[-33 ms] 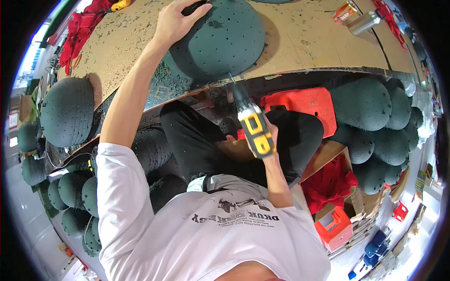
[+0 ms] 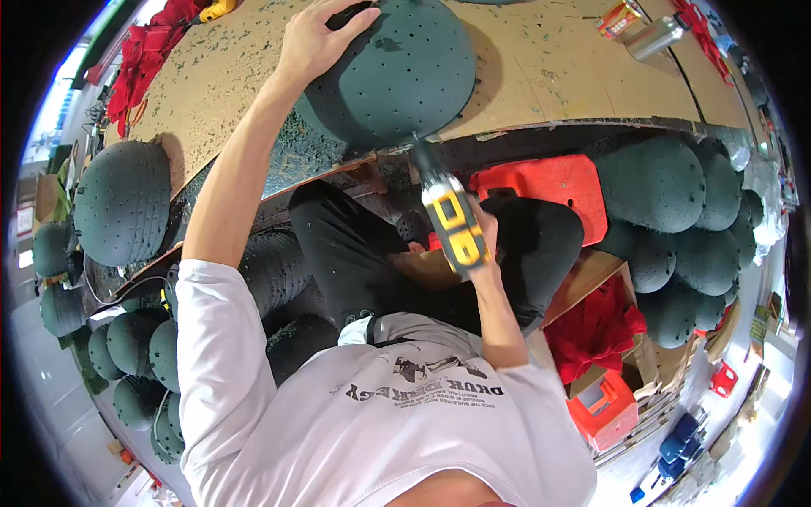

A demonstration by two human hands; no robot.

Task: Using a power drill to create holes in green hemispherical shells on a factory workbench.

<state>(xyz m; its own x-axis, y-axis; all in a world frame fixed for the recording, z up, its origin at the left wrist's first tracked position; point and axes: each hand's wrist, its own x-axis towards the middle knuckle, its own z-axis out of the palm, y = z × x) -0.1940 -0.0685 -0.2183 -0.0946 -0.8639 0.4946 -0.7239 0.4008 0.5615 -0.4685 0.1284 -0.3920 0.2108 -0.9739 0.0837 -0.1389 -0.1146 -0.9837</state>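
A dark green dome-shaped shell [image 2: 414,72], dotted with small holes, rests on the worktable at its near edge. My left hand [image 2: 321,40] grips the dome at its upper left, thumb and fingers curled about a dark spot I cannot make out. In my right hand [image 2: 486,237] is a cordless power drill [image 2: 456,221], black with yellow parts, its grip mostly hidden. The drill's nose points up at the dome's near rim, and its bit meets the shell there.
Dark shavings litter the brown tabletop [image 2: 557,76]. A can [image 2: 619,19] and a metal bottle [image 2: 655,38] lie at the far right. Stacked green domes [image 2: 122,203] stand left; more domes [image 2: 655,186] sit right, beside a red plastic stool [image 2: 549,190] and a box of red cloth [image 2: 596,334].
The drill and my right hand have shifted slightly up and left, and less of the bit shows at the dome's rim. My left hand stays on the dome.
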